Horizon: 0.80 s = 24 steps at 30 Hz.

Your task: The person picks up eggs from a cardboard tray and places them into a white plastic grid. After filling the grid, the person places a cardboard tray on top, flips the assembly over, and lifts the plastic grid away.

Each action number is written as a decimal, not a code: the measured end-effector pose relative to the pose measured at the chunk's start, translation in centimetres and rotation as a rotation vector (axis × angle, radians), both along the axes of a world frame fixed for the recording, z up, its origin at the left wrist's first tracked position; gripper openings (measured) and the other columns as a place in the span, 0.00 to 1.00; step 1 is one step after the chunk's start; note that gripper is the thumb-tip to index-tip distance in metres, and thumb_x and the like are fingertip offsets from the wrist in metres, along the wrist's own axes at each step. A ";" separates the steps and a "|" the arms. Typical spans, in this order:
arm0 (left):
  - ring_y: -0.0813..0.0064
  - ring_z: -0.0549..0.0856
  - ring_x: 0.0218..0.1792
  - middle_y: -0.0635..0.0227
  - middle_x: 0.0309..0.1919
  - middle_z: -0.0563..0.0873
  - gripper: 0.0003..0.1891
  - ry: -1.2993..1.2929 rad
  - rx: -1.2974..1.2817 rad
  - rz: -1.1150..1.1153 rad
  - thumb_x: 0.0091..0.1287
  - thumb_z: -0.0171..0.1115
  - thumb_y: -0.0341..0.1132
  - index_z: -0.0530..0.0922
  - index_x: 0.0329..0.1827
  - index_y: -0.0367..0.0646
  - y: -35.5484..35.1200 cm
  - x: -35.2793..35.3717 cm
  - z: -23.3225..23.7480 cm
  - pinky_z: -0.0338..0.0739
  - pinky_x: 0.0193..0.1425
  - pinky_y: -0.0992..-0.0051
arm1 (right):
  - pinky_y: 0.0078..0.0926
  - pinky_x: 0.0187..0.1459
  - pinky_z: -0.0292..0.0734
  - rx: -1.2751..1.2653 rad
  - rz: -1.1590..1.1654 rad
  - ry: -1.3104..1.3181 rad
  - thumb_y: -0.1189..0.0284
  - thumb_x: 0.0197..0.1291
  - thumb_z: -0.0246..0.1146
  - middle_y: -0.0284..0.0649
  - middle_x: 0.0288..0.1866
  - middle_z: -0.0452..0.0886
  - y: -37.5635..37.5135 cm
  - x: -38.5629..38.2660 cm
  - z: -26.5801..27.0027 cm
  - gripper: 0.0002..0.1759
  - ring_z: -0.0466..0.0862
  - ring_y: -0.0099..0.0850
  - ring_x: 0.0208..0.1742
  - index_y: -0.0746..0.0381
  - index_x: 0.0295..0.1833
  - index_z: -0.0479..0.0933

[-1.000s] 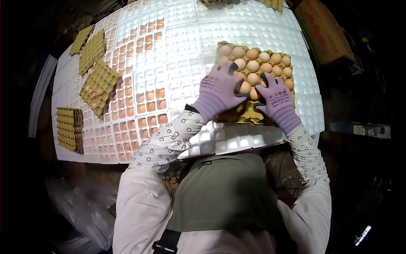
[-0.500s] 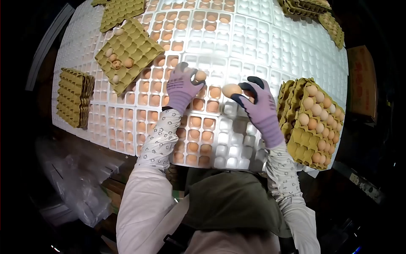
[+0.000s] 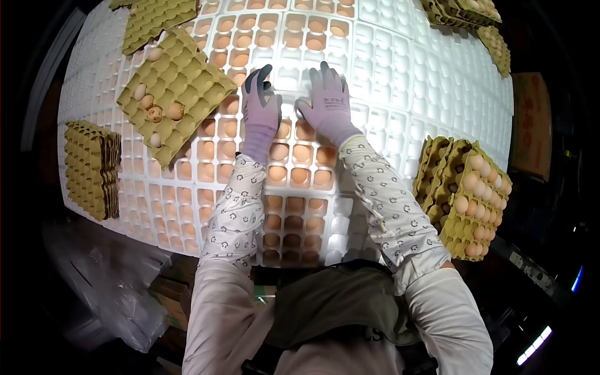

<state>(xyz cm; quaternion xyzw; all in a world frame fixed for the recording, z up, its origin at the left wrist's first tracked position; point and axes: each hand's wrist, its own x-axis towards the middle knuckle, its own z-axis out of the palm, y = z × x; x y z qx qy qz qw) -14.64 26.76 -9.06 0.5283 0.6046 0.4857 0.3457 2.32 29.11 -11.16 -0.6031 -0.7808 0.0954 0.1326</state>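
Both hands wear purple gloves with dark fingertips and lie over a white foam egg tray [image 3: 345, 182]. My left hand [image 3: 260, 115] has its fingers raised and slightly bent, the thumb apart, with no egg visible in it. Beside it on the right, my right hand [image 3: 328, 106] spreads its fingers flat over the tray's wells, and no egg shows in its grip. Just below the hands, brown eggs sit in the wells, among them an egg [image 3: 302, 154] between the two forearms. Whatever lies under the palms is hidden.
Left of my hands, a tilted yellow pulp carton [image 3: 206, 87] bears several eggs. Stacked pulp cartons [image 3: 90, 169] stand farther left. At right, more pulp cartons [image 3: 454, 240] hold several eggs. A cardboard box [image 3: 531, 125] is beyond the right edge; plastic film [image 3: 115, 294] hangs below left.
The eggs earlier held in each hand no longer show in them. My right hand has moved left and forward, beside the left, its fingers spread. The view has shifted slightly.
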 end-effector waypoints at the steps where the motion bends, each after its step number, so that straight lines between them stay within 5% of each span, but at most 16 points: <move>1: 0.59 0.79 0.63 0.55 0.68 0.75 0.32 0.017 0.156 -0.010 0.61 0.58 0.22 0.72 0.74 0.44 0.7 0.8 -1.3 0.76 0.68 0.66 | 0.54 0.81 0.50 0.033 -0.043 -0.013 0.48 0.65 0.62 0.52 0.81 0.63 0.1 -0.3 -0.1 0.42 0.61 0.51 0.81 0.61 0.78 0.66; 2: 0.56 0.74 0.72 0.54 0.73 0.73 0.34 0.041 0.073 -0.049 0.63 0.52 0.20 0.69 0.77 0.41 1.4 1.4 -2.3 0.68 0.78 0.65 | 0.56 0.81 0.49 0.069 -0.091 -0.028 0.47 0.66 0.61 0.52 0.81 0.63 0.0 -0.4 0.1 0.42 0.61 0.51 0.82 0.60 0.78 0.66; 6: 0.46 0.62 0.80 0.50 0.78 0.68 0.36 1.149 0.046 -0.260 0.73 0.58 0.50 0.64 0.82 0.47 0.0 2.9 -5.0 0.50 0.85 0.46 | 0.58 0.80 0.52 0.040 -0.061 0.156 0.53 0.67 0.63 0.57 0.79 0.64 -6.8 1.8 5.9 0.39 0.61 0.55 0.80 0.64 0.76 0.67; 8: 0.46 0.62 0.80 0.50 0.79 0.66 0.36 1.205 0.021 -0.263 0.74 0.56 0.53 0.64 0.83 0.47 0.1 3.1 -5.1 0.49 0.85 0.46 | 0.55 0.79 0.56 0.053 -0.066 0.445 0.56 0.64 0.67 0.59 0.77 0.65 -12.5 3.8 9.6 0.40 0.63 0.57 0.78 0.67 0.75 0.67; 11: 0.46 0.63 0.80 0.48 0.79 0.67 0.36 1.141 -0.153 -0.174 0.74 0.58 0.51 0.64 0.82 0.44 -0.2 4.9 -3.7 0.52 0.83 0.45 | 0.54 0.69 0.72 0.038 0.064 0.542 0.64 0.58 0.74 0.58 0.69 0.74 -20.3 9.7 15.9 0.37 0.75 0.60 0.68 0.68 0.71 0.72; 13: 0.45 0.69 0.75 0.43 0.74 0.71 0.37 0.804 -0.031 -0.050 0.72 0.63 0.48 0.66 0.79 0.37 -0.2 8.8 -2.8 0.62 0.79 0.49 | 0.53 0.67 0.74 0.162 0.115 0.545 0.66 0.56 0.75 0.58 0.66 0.76 -24.4 15.4 19.4 0.37 0.78 0.61 0.65 0.68 0.69 0.72; 15: 0.44 0.74 0.70 0.44 0.70 0.75 0.38 0.408 0.237 -0.272 0.66 0.70 0.45 0.69 0.76 0.37 -4.0 16.9 6.0 0.67 0.76 0.52 | 0.52 0.65 0.76 0.467 -0.045 0.426 0.68 0.56 0.74 0.58 0.63 0.78 -29.2 21.0 20.7 0.34 0.79 0.62 0.63 0.68 0.67 0.73; 17: 0.45 0.74 0.71 0.47 0.72 0.74 0.36 0.280 0.249 -0.712 0.66 0.72 0.41 0.70 0.75 0.35 -10.7 24.4 15.2 0.69 0.76 0.54 | 0.48 0.63 0.78 0.360 -0.270 0.255 0.71 0.56 0.74 0.56 0.60 0.81 -33.1 28.2 22.4 0.31 0.81 0.59 0.60 0.67 0.65 0.76; 19: 0.53 0.78 0.66 0.53 0.66 0.78 0.35 0.528 0.447 -1.065 0.60 0.74 0.44 0.76 0.70 0.42 -16.0 29.9 18.9 0.72 0.71 0.56 | 0.44 0.59 0.80 0.309 -0.575 0.092 0.74 0.55 0.74 0.51 0.58 0.83 -35.8 34.6 22.6 0.28 0.83 0.53 0.58 0.65 0.63 0.79; 21: 0.57 0.80 0.61 0.58 0.60 0.80 0.31 0.532 0.539 -1.156 0.61 0.72 0.48 0.78 0.67 0.46 -20.1 35.3 19.3 0.74 0.65 0.56 | 0.42 0.57 0.81 0.122 -0.611 0.282 0.76 0.54 0.73 0.47 0.58 0.84 -38.3 40.1 22.7 0.27 0.83 0.48 0.57 0.62 0.62 0.80; 24: 0.60 0.81 0.52 0.62 0.48 0.80 0.25 0.810 0.649 -1.219 0.59 0.71 0.49 0.80 0.56 0.45 -24.2 41.6 17.5 0.76 0.56 0.61 | 0.41 0.57 0.78 0.008 -0.373 0.090 0.71 0.51 0.75 0.42 0.56 0.84 -38.7 43.5 24.1 0.25 0.82 0.44 0.56 0.58 0.57 0.82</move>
